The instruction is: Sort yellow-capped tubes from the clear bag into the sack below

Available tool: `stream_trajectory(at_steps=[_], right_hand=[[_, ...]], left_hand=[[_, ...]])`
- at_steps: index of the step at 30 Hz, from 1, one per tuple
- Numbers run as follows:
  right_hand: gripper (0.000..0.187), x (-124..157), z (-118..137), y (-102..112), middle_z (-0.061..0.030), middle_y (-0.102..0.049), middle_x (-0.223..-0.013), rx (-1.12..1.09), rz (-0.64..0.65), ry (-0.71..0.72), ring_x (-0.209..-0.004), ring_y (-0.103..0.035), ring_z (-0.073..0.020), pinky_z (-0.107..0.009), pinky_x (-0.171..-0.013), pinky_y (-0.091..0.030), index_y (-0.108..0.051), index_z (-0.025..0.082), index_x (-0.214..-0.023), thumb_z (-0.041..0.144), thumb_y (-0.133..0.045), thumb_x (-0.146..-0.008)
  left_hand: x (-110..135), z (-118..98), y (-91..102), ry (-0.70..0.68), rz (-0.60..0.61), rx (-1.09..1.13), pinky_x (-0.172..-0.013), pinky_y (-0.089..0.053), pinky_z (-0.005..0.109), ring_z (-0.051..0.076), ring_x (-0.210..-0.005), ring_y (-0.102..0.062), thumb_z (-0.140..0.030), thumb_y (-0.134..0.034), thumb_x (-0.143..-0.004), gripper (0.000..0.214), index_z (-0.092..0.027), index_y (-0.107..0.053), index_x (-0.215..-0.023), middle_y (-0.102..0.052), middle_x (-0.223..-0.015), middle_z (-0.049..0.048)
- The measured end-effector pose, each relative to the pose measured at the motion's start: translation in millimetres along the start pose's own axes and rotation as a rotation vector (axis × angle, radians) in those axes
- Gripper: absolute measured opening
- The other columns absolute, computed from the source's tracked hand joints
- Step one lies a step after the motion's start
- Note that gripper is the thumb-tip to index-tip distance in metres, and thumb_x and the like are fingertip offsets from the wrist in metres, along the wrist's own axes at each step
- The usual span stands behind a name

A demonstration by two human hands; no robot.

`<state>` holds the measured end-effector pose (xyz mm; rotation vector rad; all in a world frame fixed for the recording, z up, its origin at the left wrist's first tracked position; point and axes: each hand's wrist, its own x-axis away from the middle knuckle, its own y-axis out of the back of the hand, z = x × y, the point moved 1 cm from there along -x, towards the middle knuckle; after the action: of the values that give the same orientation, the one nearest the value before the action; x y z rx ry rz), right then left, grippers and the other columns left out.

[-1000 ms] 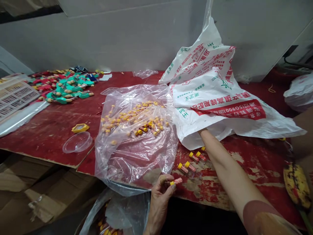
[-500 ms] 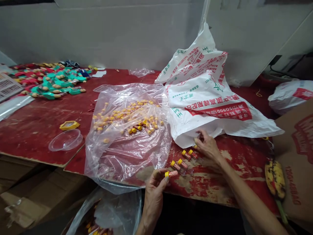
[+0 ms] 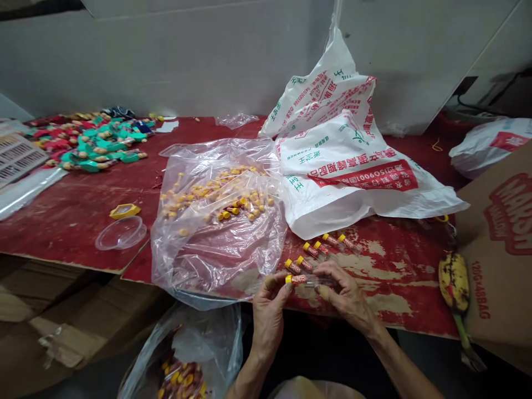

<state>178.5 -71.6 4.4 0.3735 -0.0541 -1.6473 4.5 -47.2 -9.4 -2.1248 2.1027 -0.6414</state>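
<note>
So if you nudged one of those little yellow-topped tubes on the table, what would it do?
The yellow-topped tubes would probably roll, since they look round and lie on their sides. They're likely light: the left hand pinches one between thumb and fingers. The clear parts might feel slippery, looking smooth.

Dim indoor light, cool and flat; grey wall (image 3: pixel 187 61) murky, darkening toward the top corners. Light apparently from above: upper face of the printed white sack (image 3: pixel 344 160) brightest, its open mouth in grey shade. Sharp streaks of glare across the clear plastic bag (image 3: pixel 224 249) partly veil its contents. Deep shadow beneath the red tabletop (image 3: pixel 91 233), near black; cardboard boxes (image 3: pixel 25 332) there dull and soft. Wide-angle stretch at both sides; marshmallow carton (image 3: pixel 499 233) leans. 2 hands fairly clear, fingertips of the right hand (image 3: pixel 347 293) slightly soft.
</note>
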Motion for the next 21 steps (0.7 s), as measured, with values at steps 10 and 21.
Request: stream_trajectory(at_steps=[10,21], right_hand=[[0.031,21.7,-18.2,-26.9,-0.0088,-0.065,-0.111,0.203,0.039,0.119,-0.102,-0.062,-0.0188,-0.032,-0.089,-0.051,-0.059,0.021,-0.12,0.025,-0.049,-0.09],[0.026,27.0,-14.0,-58.1,-0.0075,-0.068,-0.098,0.099,-0.188,-0.045,-0.092,-0.065,-0.019,-0.029,-0.081,-0.052,-0.064,0.019,-0.107,0.034,-0.051,-0.089]], left_hand=[[19.3,3.8,-6.3,-0.006,0.114,-0.245,-0.099,-0.043,0.031,0.023,-0.112,-0.06,-0.039,-0.068,-0.075,0.036,-0.023,-0.072,-0.107,-0.07,-0.114,0.0056],[9.1,0.6,0.6,-0.037,0.206,-0.294,-0.094,-0.047,0.036,0.025,-0.103,-0.062,-0.039,-0.064,-0.077,0.034,-0.021,-0.073,-0.104,-0.071,-0.105,0.0078]])
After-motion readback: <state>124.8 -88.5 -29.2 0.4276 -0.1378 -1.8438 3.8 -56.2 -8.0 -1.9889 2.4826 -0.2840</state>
